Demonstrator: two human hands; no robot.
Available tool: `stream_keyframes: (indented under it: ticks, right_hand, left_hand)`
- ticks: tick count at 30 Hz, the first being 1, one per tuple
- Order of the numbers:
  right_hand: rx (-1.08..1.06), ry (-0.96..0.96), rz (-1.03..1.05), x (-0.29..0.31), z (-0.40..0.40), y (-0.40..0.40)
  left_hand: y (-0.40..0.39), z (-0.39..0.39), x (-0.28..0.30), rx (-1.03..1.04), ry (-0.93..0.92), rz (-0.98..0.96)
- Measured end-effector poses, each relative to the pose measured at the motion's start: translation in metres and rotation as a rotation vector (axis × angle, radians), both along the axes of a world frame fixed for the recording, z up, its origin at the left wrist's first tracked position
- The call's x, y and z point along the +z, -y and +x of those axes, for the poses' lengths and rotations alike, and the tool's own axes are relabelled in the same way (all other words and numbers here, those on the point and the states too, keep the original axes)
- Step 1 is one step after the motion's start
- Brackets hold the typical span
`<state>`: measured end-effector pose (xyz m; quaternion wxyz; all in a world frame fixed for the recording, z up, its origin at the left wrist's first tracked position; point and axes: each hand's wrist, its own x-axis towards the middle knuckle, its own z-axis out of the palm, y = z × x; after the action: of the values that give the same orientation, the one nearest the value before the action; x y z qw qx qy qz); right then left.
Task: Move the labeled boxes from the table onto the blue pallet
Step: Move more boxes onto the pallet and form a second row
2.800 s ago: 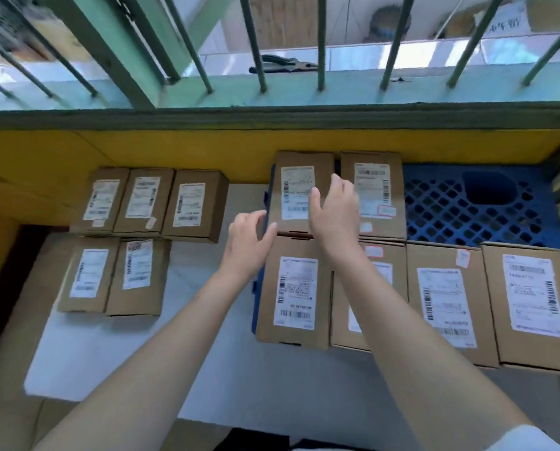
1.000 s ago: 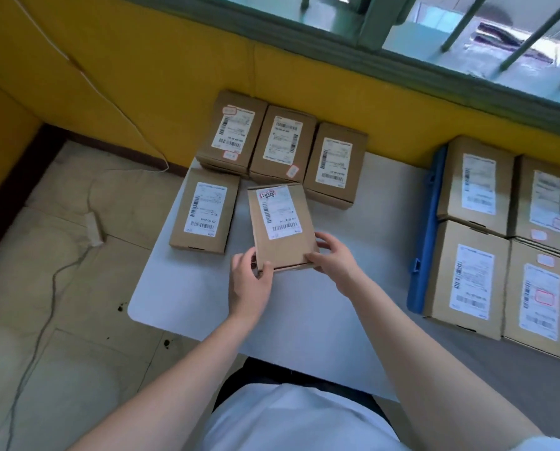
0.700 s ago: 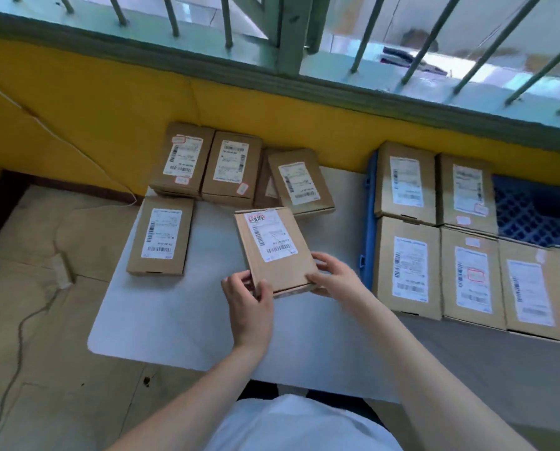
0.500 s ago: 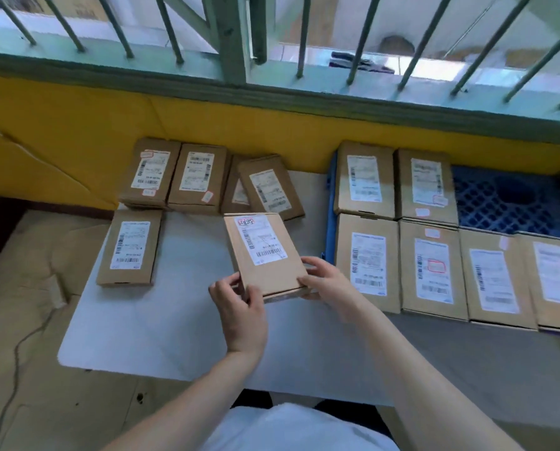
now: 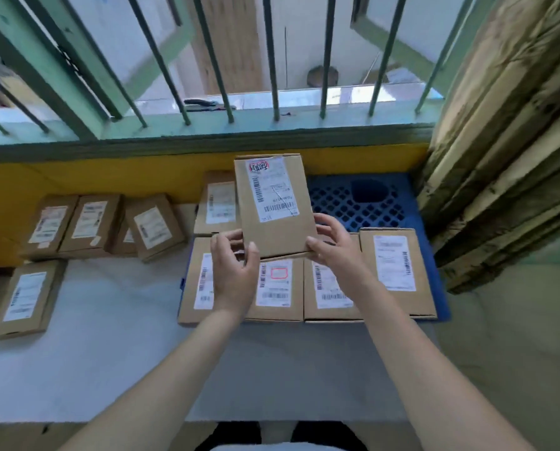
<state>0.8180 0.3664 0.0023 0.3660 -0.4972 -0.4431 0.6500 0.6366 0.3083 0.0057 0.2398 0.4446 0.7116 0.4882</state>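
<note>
I hold a brown cardboard box with a white label and a red stamp in the air above the blue pallet. My left hand grips its near left corner and my right hand grips its near right corner. Several labeled boxes lie flat on the pallet below, among them one with a red-outlined mark and one at the right. The held box hides a box in the pallet's back row. Several labeled boxes lie on the white table at the left.
A yellow wall and a barred green window run behind the table. Stacked flat cardboard leans at the right beside the pallet. The pallet's far right grid shows bare. One box lies near the table's left edge.
I lifted the red-stamped box off the table and carried it right, from over the table to above the pallet's boxes. The view swung right with it.
</note>
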Motion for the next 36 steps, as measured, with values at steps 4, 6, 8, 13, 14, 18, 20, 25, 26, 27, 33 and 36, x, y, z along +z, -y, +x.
stream_keyframes:
  ticks: [4, 6, 8, 13, 14, 18, 20, 25, 26, 27, 33, 36]
  right_hand:
    - [-0.106, 0.015, -0.018, -0.011, 0.059, -0.017]
    - [-0.144, 0.075, -0.031, -0.023, 0.077, -0.027]
    - [-0.144, 0.169, -0.019, -0.033, 0.091, -0.036]
    - [-0.069, 0.31, 0.037, -0.037, 0.106, -0.058]
    - [-0.054, 0.319, 0.048, -0.039, 0.106, -0.063]
    - [0.008, 0.443, 0.051, -0.056, 0.106, -0.087]
    - [0.014, 0.537, 0.078, -0.062, 0.103, -0.097]
    - [0.0, 0.623, 0.158, -0.069, 0.091, -0.111]
    - [-0.004, 0.629, 0.15, -0.07, 0.089, -0.112]
    - [-0.002, 0.641, 0.145, -0.072, 0.088, -0.113]
    - [0.044, 0.668, 0.204, -0.074, 0.08, -0.116]
    - [0.125, 0.727, 0.195, -0.069, 0.076, -0.117]
  left_hand:
    - [-0.038, 0.05, -0.009, -0.182, -0.017, -0.114]
    - [-0.056, 0.063, -0.022, -0.277, -0.036, -0.176]
    - [-0.072, 0.074, -0.034, -0.358, -0.073, -0.223]
    - [-0.107, 0.082, -0.05, -0.432, -0.199, -0.304]
    - [-0.113, 0.082, -0.053, -0.432, -0.209, -0.315]
    - [-0.133, 0.088, -0.057, -0.43, -0.26, -0.37]
    - [-0.14, 0.088, -0.056, -0.429, -0.285, -0.387]
    - [-0.151, 0.08, -0.06, -0.453, -0.384, -0.4]
    - [-0.152, 0.078, -0.063, -0.459, -0.399, -0.403]
    - [-0.154, 0.075, -0.066, -0.461, -0.416, -0.405]
    - [-0.152, 0.068, -0.082, -0.444, -0.471, -0.416]
    - [-0.146, 0.065, -0.085, -0.417, -0.478, -0.397]
